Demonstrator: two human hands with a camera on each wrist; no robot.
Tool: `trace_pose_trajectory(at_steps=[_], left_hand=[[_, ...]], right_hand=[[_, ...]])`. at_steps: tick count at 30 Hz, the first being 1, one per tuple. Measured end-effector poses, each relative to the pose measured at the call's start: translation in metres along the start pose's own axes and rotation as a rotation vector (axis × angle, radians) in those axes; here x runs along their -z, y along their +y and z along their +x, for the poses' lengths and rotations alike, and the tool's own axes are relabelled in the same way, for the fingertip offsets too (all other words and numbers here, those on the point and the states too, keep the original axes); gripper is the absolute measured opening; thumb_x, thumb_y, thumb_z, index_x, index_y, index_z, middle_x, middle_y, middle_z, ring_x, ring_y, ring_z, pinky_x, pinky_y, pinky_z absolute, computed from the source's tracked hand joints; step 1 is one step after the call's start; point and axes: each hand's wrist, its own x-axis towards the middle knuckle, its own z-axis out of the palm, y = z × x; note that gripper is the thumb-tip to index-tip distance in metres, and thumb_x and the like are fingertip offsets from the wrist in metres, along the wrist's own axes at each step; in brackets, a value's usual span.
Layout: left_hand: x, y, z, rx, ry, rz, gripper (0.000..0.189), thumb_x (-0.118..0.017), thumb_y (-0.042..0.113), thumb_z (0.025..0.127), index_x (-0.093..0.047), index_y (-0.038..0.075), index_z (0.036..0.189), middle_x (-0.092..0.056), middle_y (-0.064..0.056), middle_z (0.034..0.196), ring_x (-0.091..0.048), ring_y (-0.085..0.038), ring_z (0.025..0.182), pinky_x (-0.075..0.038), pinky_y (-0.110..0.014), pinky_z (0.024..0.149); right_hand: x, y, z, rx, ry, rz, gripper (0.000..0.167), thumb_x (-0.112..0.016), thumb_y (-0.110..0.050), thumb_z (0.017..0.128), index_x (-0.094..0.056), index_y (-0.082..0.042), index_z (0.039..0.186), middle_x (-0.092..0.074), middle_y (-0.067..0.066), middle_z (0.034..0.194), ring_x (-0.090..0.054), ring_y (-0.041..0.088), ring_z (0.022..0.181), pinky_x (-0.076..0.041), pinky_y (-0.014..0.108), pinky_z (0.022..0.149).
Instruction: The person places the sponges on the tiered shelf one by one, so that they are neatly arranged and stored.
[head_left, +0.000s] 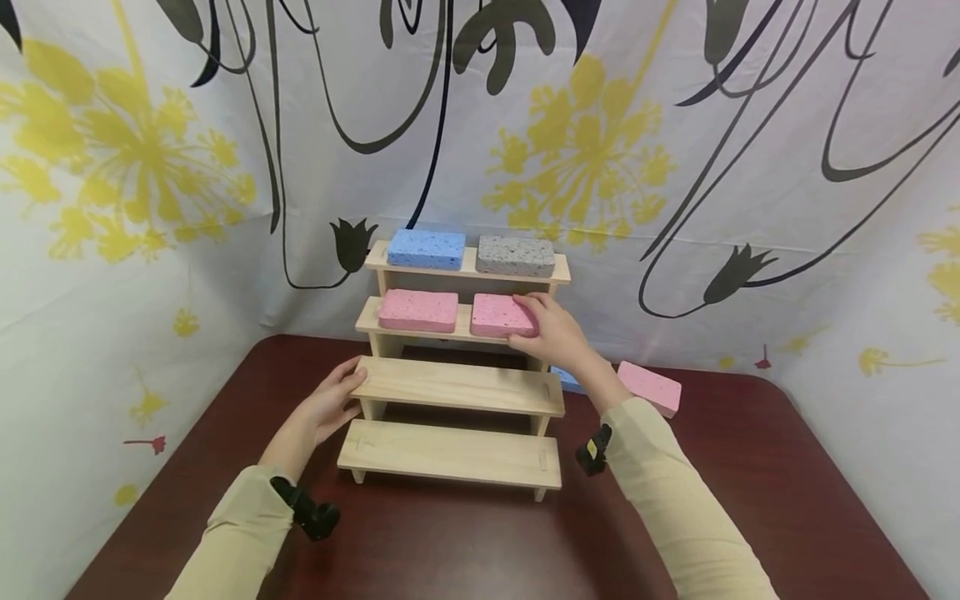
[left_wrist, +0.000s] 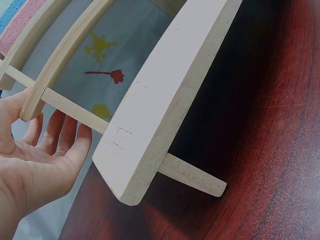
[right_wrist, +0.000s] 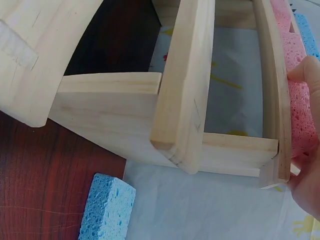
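A wooden step shelf (head_left: 457, 386) of several tiers stands on the dark red table. My left hand (head_left: 330, 402) grips the left end of its second tier from the bottom; in the left wrist view, that hand's fingers (left_wrist: 65, 134) reach beneath the board. On the tier above, my right hand (head_left: 557, 332) holds the right-hand pink sponge (head_left: 495, 315), thumb at its front and fingers over its right end. Another pink sponge (head_left: 418, 311) lies left of it. The right wrist view shows the held pink sponge (right_wrist: 301, 117) resting along the tier.
On the top tier lie a blue sponge (head_left: 426, 249) and a grey sponge (head_left: 515, 256). Right of the shelf, a loose pink sponge (head_left: 649, 388) and a partly hidden blue sponge (right_wrist: 106, 207) lie on the table (head_left: 450, 550). Patterned fabric (head_left: 465, 167) hangs close behind.
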Motion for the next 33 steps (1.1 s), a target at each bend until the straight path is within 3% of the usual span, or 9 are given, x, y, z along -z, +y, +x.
trace_pose_trajectory(at_steps=[12,20,26,33], left_hand=[[0.001,0.004,0.000,-0.001,-0.004,-0.006,0.071,-0.042,0.030,0.097,0.005,0.016,0.148,0.001,-0.018,0.153,-0.005,-0.030,0.142,-0.010,-0.050,0.115],[-0.002,0.004,-0.001,-0.005,-0.007,-0.016,0.070,-0.041,0.030,0.098,0.005,0.016,0.148,0.000,-0.017,0.153,-0.006,-0.029,0.142,-0.011,-0.049,0.115],[-0.002,0.002,-0.001,-0.010,-0.005,-0.015,0.070,-0.041,0.030,0.098,0.006,0.016,0.148,0.001,-0.017,0.153,-0.006,-0.030,0.142,-0.011,-0.050,0.115],[-0.002,0.001,-0.003,-0.007,-0.003,-0.023,0.070,-0.042,0.029,0.098,0.006,0.015,0.148,0.002,-0.017,0.153,-0.005,-0.030,0.142,-0.010,-0.050,0.115]], right_hand=[[0.001,0.000,-0.001,0.028,-0.001,0.059,0.067,-0.063,-0.031,0.078,-0.040,-0.008,0.136,-0.039,0.017,0.137,-0.044,0.035,0.120,-0.038,0.048,0.098],[0.000,0.000,-0.005,0.029,0.024,-0.014,0.063,-0.059,-0.035,0.081,-0.040,-0.013,0.137,-0.032,0.016,0.141,-0.027,0.037,0.129,-0.028,0.053,0.104],[-0.005,0.001,-0.013,0.017,0.087,0.030,0.064,-0.062,-0.036,0.082,-0.039,-0.015,0.139,-0.031,0.016,0.140,-0.025,0.037,0.129,-0.029,0.055,0.103],[-0.012,0.017,-0.031,-0.003,0.242,0.145,0.072,-0.072,-0.030,0.078,-0.037,-0.009,0.138,-0.029,0.021,0.139,-0.024,0.039,0.128,-0.028,0.058,0.102]])
